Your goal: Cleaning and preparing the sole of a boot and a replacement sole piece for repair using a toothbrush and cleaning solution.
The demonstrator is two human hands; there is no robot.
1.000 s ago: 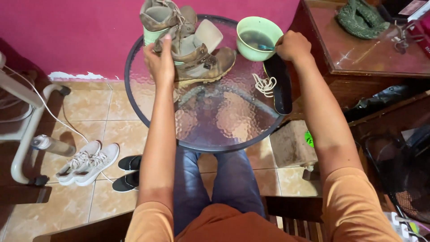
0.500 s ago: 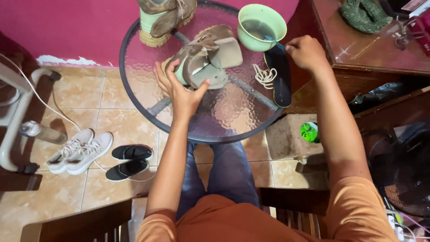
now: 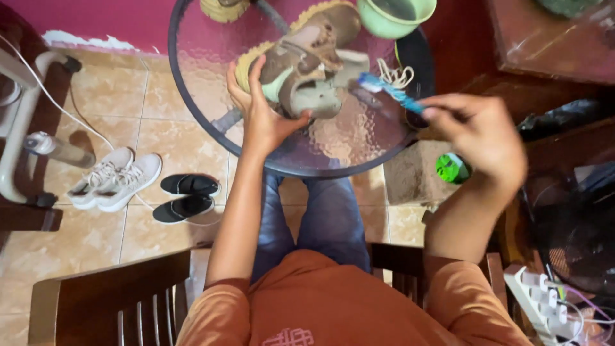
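My left hand [image 3: 262, 109] grips a muddy tan and pale-green boot [image 3: 307, 64] and holds it tilted over the round glass table [image 3: 211, 122]. My right hand [image 3: 477, 131] holds a blue toothbrush [image 3: 387, 91], its bristle end pointing left, close to the boot's tongue. A second boot [image 3: 224, 8] stands at the table's far edge, mostly cut off. A green bowl [image 3: 391, 16] holding water sits at the table's far right. White laces [image 3: 392, 74] lie beside a black insole [image 3: 419, 61] on the glass.
A dark wooden cabinet [image 3: 544, 45] stands right of the table. On the tiled floor lie white sneakers [image 3: 115, 179], black shoes [image 3: 186, 195], a stone block [image 3: 413, 173] and a green lid [image 3: 451, 168]. A wooden chair [image 3: 109, 301] is at my left, a white power strip [image 3: 544, 304] at lower right.
My left hand took the boot off the table and tilted it toward me. My right hand left the table's right side and now carries the toothbrush toward the boot.
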